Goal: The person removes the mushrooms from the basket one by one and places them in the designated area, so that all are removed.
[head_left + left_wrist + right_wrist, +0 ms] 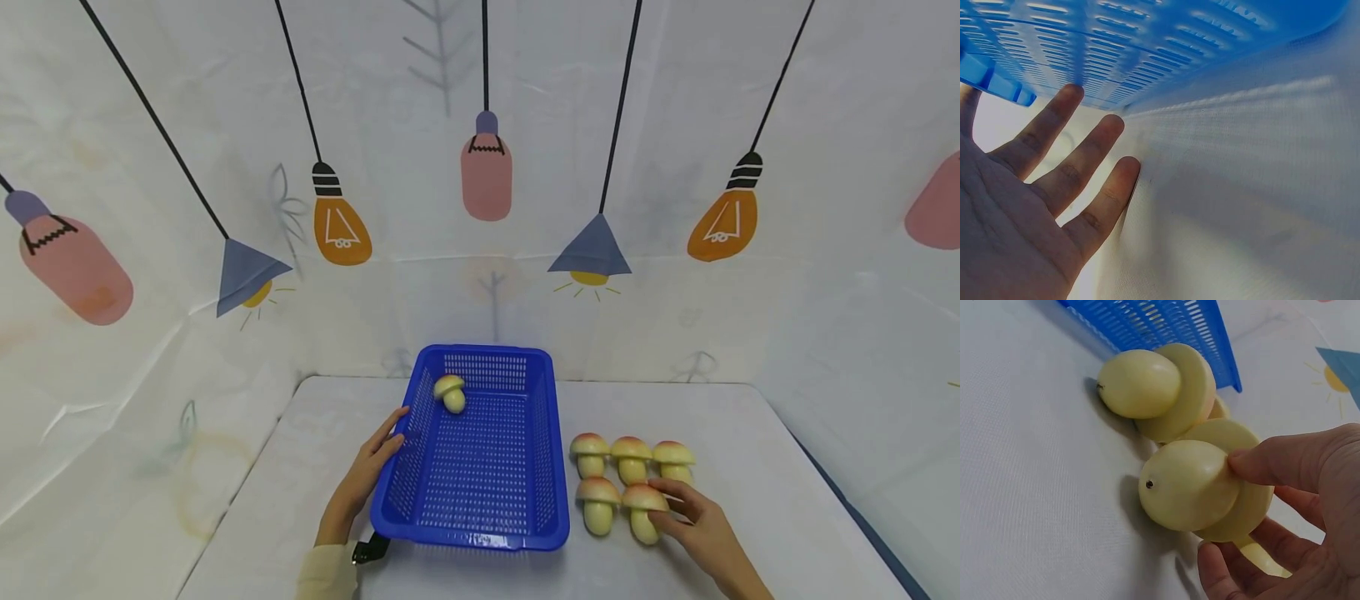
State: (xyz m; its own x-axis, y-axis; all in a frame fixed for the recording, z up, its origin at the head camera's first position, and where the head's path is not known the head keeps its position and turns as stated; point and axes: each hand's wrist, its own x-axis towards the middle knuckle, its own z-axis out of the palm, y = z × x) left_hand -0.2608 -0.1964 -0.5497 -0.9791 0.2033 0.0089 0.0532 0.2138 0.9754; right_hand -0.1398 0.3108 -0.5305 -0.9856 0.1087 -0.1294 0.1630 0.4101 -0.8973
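A blue perforated plastic basket (480, 467) stands mid-table, with one toy mushroom (453, 395) inside near its far left corner. My left hand (367, 471) touches the basket's left side; in the left wrist view its fingers (1066, 178) are spread and fairly straight beside the slotted wall. Right of the basket, several mushrooms with reddish-topped caps and pale yellow stems lie in two rows. My right hand (701, 529) holds the front row's right mushroom (643, 523) by the cap, thumb and fingers on opposite sides. The right wrist view shows the thumb against that mushroom (1191, 487).
Beside the held one lies another front-row mushroom (598, 512). The back row holds a left mushroom (590, 454), a middle one (632, 458) and a right one (673, 458). A white cloth (780, 508) covers the table, and a printed sheet (420, 292) hangs behind.
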